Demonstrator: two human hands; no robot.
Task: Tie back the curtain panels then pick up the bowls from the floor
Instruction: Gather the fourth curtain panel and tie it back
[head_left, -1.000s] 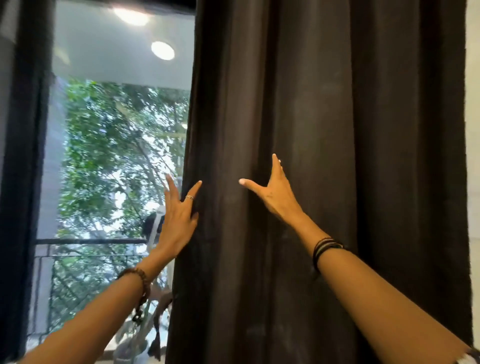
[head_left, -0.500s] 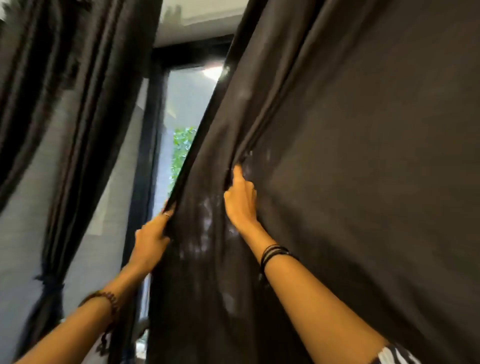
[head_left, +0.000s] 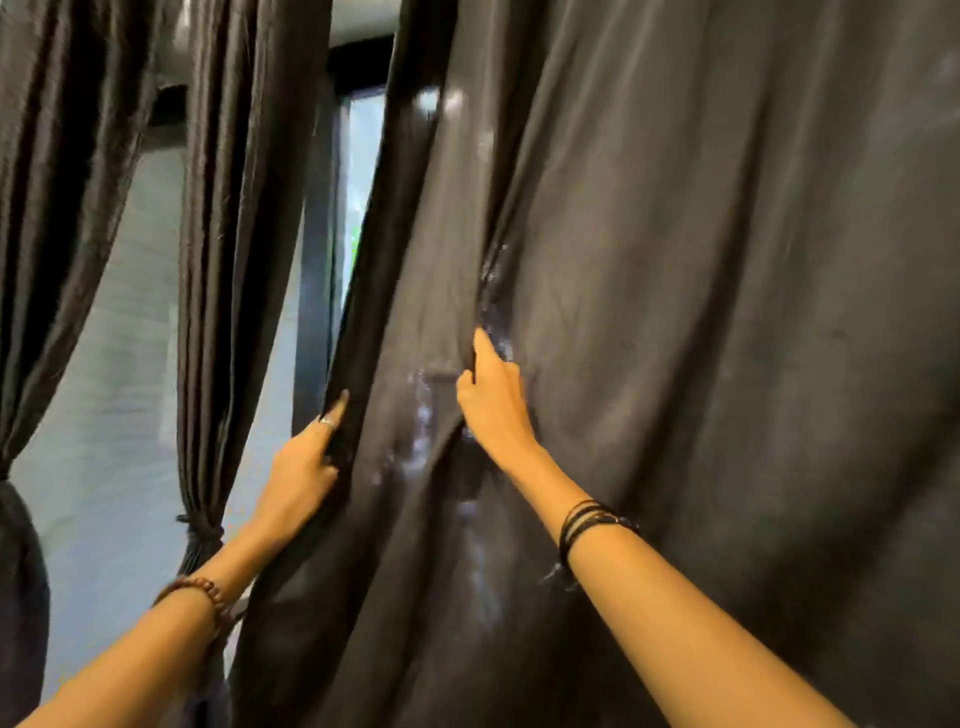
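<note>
Both hands hold the big dark curtain panel (head_left: 675, 312), which fills centre & right of view. Left hand (head_left: 304, 467) grips its left edge, fingers curled round the cloth. Right hand (head_left: 493, 402) pinches a fold near middle. Two tied panels (head_left: 223, 260) hang at left.

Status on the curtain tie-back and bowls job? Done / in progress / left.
Done: two panels on the left look tied, one at the knot, one at the frame edge.
In hand: left hand grips the edge of the big right panel; right hand gathers a fold.
Left: tying that panel, then the bowls, which are not in view.
</note>
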